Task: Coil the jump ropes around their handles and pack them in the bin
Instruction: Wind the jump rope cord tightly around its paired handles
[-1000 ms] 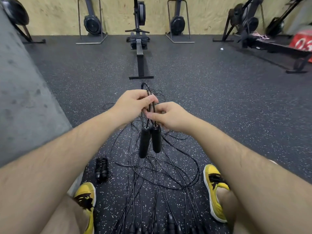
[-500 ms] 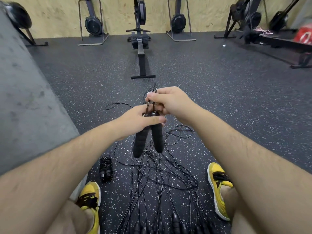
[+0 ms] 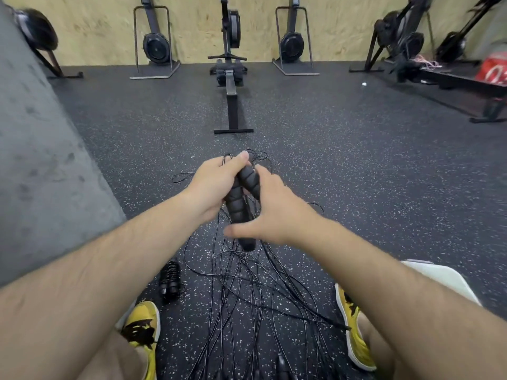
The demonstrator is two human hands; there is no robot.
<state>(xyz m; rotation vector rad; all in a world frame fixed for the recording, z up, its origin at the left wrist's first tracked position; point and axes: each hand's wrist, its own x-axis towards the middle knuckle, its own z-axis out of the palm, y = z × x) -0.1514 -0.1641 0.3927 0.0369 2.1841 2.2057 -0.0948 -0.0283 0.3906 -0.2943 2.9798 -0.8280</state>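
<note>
Rising along the left edge is a grey concrete wall [image 3: 41, 160]. On the speckled rubber floor [image 3: 343, 174] near its foot lies one coiled jump rope [image 3: 170, 281], its black cord wound round its handles, just ahead of the left yellow shoe [image 3: 142, 327].

Right of that, held above the floor, the left hand [image 3: 211, 187] grips the far ends of a pair of black ribbed foam handles [image 3: 238, 207]. Its fingers are curled round them and the thumb lies over the top. The two handles sit side by side and slant down toward the person, with their near ends free.

Far behind them a rowing machine [image 3: 230, 86] stands on the floor, in line with the hands.

The right hand [image 3: 274, 215] lies against the right side of the handles with the thumb spread out across their lower part. It is blurred, and I cannot tell whether its fingers pinch the cord or merely touch the handles.

Below both hands a loose tangle of black rope cords [image 3: 247, 286] spreads over the floor between the feet, with more handle ends at the bottom edge. The right yellow shoe [image 3: 354, 327] sits beside the tangle, and a pale white object [image 3: 444, 278] shows behind the right forearm; what it is I cannot tell.
</note>
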